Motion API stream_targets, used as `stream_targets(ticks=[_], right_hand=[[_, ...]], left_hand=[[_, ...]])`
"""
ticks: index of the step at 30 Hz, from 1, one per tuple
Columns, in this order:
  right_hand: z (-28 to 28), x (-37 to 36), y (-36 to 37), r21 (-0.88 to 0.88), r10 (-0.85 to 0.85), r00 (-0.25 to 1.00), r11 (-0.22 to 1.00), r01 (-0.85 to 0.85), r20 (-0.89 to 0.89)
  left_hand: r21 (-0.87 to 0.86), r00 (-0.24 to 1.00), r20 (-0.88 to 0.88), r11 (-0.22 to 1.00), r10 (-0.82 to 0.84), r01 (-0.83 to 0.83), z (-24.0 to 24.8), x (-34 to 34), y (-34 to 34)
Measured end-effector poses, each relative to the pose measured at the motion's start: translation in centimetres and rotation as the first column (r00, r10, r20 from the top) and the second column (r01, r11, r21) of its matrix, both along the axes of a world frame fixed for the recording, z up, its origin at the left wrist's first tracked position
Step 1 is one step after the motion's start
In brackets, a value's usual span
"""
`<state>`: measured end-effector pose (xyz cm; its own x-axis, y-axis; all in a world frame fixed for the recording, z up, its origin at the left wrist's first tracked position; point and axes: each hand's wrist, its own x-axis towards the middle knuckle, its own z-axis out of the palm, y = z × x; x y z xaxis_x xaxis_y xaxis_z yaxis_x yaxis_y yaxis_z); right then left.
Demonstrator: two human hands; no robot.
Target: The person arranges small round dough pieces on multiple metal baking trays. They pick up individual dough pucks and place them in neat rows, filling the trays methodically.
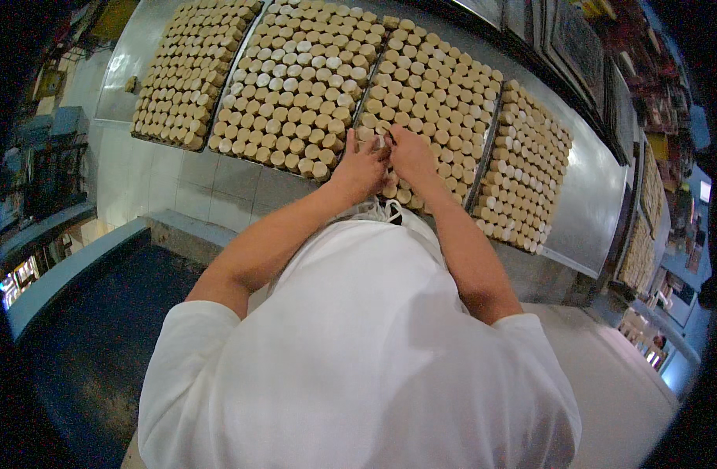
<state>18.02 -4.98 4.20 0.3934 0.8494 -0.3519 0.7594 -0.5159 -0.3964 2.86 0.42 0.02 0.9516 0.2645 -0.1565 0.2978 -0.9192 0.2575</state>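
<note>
Several dark trays of round, pale dough pieces lie side by side before me. Both my hands are over the near left part of one middle tray (477,184). My left hand (361,170) rests at that tray's edge with its fingers apart, some of them bent toward the other hand and touching the dough pieces (415,87). Close beside it, my right hand (414,162) is closed, thumb and fingers drawn together. A small dark bit shows at its fingertips, too small to name. A pale piece lies between the two hands, partly covered by fingers.
The trays stand on a shiny metal table (597,199). One small loose piece (131,84) lies at its far left. Dark empty trays (573,47) lean along the far right side. More filled trays (638,254) stand farther right. A blue ledge (77,270) runs at my left.
</note>
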Motion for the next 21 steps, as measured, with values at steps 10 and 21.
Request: stream_targets(ticks=[10,21], right_hand=[[0.5,-1.6,2.3,0.127,0.098,0.994,0.988,-0.092,-0.043],[0.7,-2.1,4.0,0.337,-0.001,0.999,0.941,0.017,-0.047]], left_hand=[[0.059,0.993,0.076,0.994,0.089,-0.094,-1.4,-2.3,0.5],[0.098,0.995,-0.007,0.99,0.099,-0.097,-0.2,-3.4,2.8]])
